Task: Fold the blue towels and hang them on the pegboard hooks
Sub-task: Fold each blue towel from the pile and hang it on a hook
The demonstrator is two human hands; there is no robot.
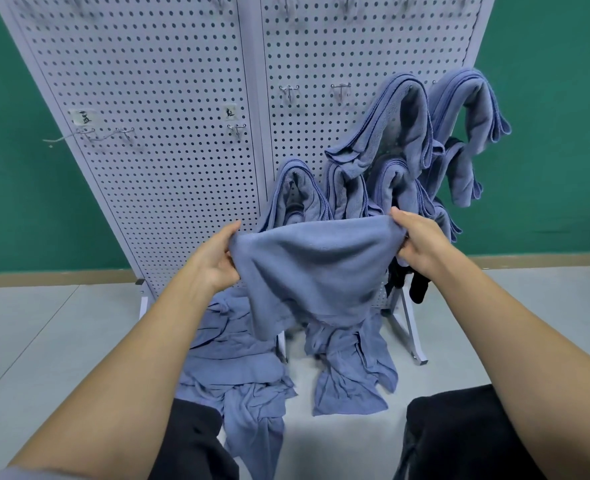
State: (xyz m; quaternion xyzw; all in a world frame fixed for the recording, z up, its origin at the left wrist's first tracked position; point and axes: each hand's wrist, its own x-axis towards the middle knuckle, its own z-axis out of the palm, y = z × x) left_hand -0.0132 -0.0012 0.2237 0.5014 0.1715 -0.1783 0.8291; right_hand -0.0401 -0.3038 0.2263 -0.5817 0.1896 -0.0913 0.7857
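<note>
A blue towel [310,271] hangs folded over between my two hands, in front of the white pegboard [169,98]. My left hand [217,261] pinches its left top corner and my right hand [421,244] grips its right top corner. Several folded blue towels [390,133] hang on hooks at the pegboard's lower right. More blue towels [238,372] lie crumpled on the floor beneath the held one. Bare hooks [340,90] stick out above the hung towels.
The pegboard stands on white metal feet [413,337] against a green wall. Further bare hooks [236,129] with paper labels are on the left panel. Dark items [418,289] hang low behind my right hand. My knees in black trousers [459,434] are at the bottom.
</note>
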